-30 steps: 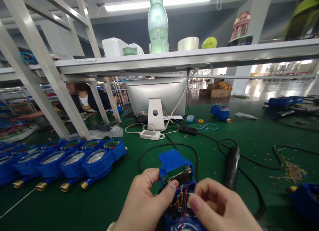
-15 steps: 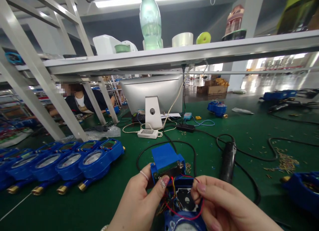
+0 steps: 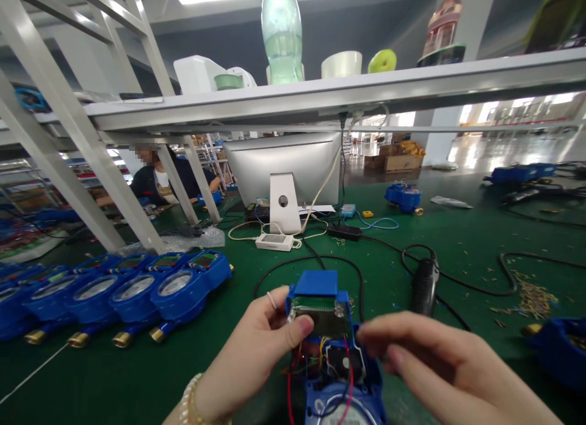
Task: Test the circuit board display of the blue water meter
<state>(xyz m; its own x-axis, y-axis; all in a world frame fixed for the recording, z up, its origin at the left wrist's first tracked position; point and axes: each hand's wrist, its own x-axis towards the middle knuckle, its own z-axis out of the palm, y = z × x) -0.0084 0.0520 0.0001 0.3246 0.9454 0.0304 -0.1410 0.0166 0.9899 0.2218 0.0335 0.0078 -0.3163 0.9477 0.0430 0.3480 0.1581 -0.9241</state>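
A blue water meter (image 3: 376,382) with its electronics compartment uncovered lies in front of me. My left hand (image 3: 256,345) grips its upper left side, the thumb pressing on a circuit board with a display (image 3: 327,323). A blue flap (image 3: 315,283) stands up behind this board. Red and black wires (image 3: 351,376) hang loosely over the compartment and the round dial (image 3: 343,413). At the meter's right edge, my right hand (image 3: 439,358) is slightly blurred, its fingers apart with nothing visible in them. Whether its fingertips touch the housing I cannot tell.
Several blue meters (image 3: 176,297) stand in a row at left, another (image 3: 561,352) at far right. A black cylindrical tool (image 3: 425,284) with a cable lies beyond my right hand. Loose screws (image 3: 535,297) are scattered at right. A monitor (image 3: 284,174) stands behind, under a shelf (image 3: 293,104).
My right hand has let go of the red and black wires and moved slightly right, its fingers opening. The board under my left thumb has turned to face me more. The view has shifted slightly.
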